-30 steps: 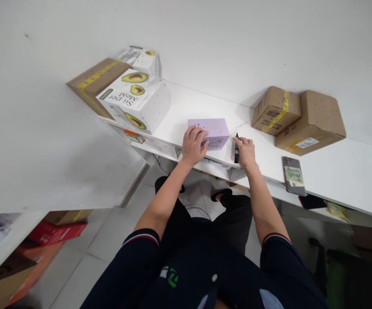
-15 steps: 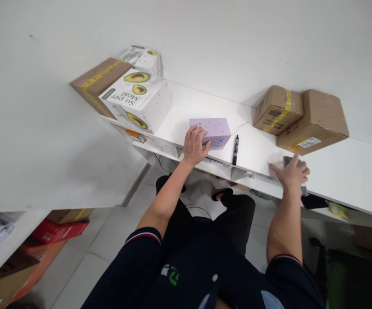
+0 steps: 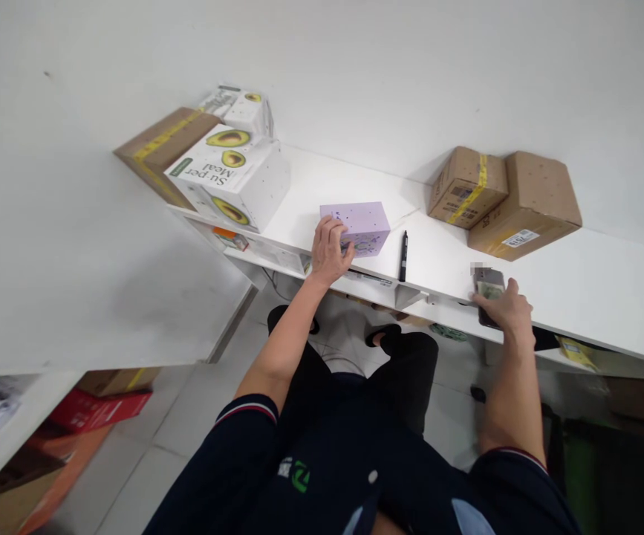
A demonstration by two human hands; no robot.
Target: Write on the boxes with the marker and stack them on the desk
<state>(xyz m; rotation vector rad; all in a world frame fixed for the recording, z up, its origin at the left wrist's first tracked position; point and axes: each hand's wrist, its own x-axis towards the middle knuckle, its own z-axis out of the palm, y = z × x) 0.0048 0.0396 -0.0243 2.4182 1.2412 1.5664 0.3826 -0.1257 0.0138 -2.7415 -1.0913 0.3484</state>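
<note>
On the white shelf top sits a small purple box [image 3: 355, 218] with printed patterns on its front. My left hand [image 3: 330, 251] grips the box's left front corner, fingers bent over its edge and thumb against the front. To the right of the box lies a black marker pen [image 3: 403, 256], which neither hand touches. My right hand [image 3: 508, 306] has its thumb and fingers around the sides of a smartphone [image 3: 489, 286] at the shelf's front edge. The phone's back, partly greenish, faces up; my hand covers part of it.
White avocado-printed boxes [image 3: 229, 174] and a brown carton [image 3: 168, 145] stand at the left end. Two taped brown cartons [image 3: 469, 186] [image 3: 527, 204] stand against the wall at the right. Below the top runs an open lower shelf [image 3: 411, 297] holding small items, including a yellow packet [image 3: 576, 353].
My right hand, spread over the phone before, now has thumb and fingers at its sides, and more of the phone shows. My left hand stays on the purple box. The view has shifted slightly.
</note>
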